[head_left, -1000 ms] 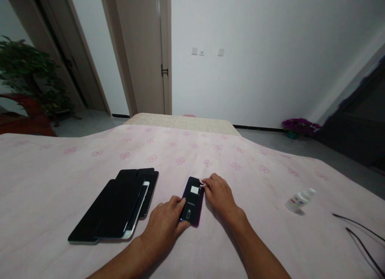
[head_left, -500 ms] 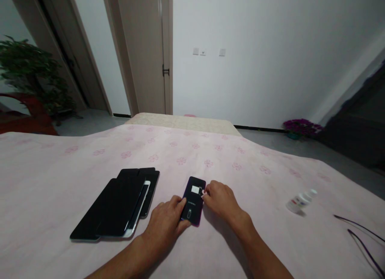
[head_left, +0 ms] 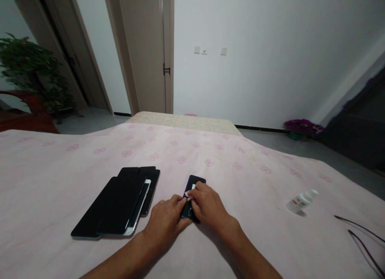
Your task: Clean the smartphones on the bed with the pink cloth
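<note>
A dark phone [head_left: 197, 178] lies back side up on the pink flowered cloth, a white label partly showing on it. My left hand [head_left: 166, 217] grips the phone's lower left edge between thumb and fingers. Over the phone's middle is my right hand [head_left: 207, 201], its fingertips pinching a small pale pink piece [head_left: 187, 195] against the phone's back, near my left thumb. My right hand covers much of the phone's right side.
Left of my hands lies a pile of several dark phones and tablets [head_left: 120, 207], one white-edged. A white bottle [head_left: 302, 201] lies tilted on the cloth [head_left: 255, 239] at the right. Black cables [head_left: 365, 248] lie at the far right edge.
My right hand has moved left across the phone with the pale piece, from its right edge to its left side, now covering part of the label. My left hand keeps its hold.
</note>
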`<move>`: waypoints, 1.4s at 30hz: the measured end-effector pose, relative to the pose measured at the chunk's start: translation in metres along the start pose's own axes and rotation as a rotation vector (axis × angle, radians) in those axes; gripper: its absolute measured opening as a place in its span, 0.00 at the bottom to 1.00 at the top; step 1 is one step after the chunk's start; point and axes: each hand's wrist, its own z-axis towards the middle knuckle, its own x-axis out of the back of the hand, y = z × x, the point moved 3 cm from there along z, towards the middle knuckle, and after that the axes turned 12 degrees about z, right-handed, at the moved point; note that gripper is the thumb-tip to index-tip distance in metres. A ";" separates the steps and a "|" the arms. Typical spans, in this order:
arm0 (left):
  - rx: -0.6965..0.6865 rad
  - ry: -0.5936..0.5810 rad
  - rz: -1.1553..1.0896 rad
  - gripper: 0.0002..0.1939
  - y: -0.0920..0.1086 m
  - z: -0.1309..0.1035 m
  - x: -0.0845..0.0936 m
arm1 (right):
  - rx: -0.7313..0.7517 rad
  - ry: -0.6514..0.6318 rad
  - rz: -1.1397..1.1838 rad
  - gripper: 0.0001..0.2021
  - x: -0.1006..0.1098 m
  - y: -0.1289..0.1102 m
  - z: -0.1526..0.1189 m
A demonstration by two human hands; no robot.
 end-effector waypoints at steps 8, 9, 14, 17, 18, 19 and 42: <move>-0.067 -0.006 0.013 0.18 -0.002 0.000 0.002 | -0.145 -0.014 -0.110 0.12 0.018 0.008 -0.005; -0.069 -0.008 0.012 0.18 -0.003 0.000 0.002 | -0.135 -0.018 -0.102 0.11 0.018 0.007 -0.006; -0.041 -0.007 0.005 0.18 -0.004 -0.001 0.002 | -0.095 -0.154 -0.048 0.08 0.018 0.000 -0.009; -0.043 0.014 0.003 0.18 -0.003 -0.002 0.003 | -0.104 -0.157 -0.047 0.08 0.020 0.003 -0.009; -0.041 0.018 0.005 0.17 -0.003 -0.002 0.003 | -0.112 -0.130 -0.055 0.08 0.020 0.005 -0.009; -0.039 0.018 0.008 0.17 -0.003 -0.001 0.003 | -0.117 -0.100 -0.063 0.09 0.020 0.006 -0.008; -0.025 0.018 -0.091 0.15 -0.012 0.001 0.004 | -0.004 -0.204 0.040 0.08 0.015 -0.008 -0.012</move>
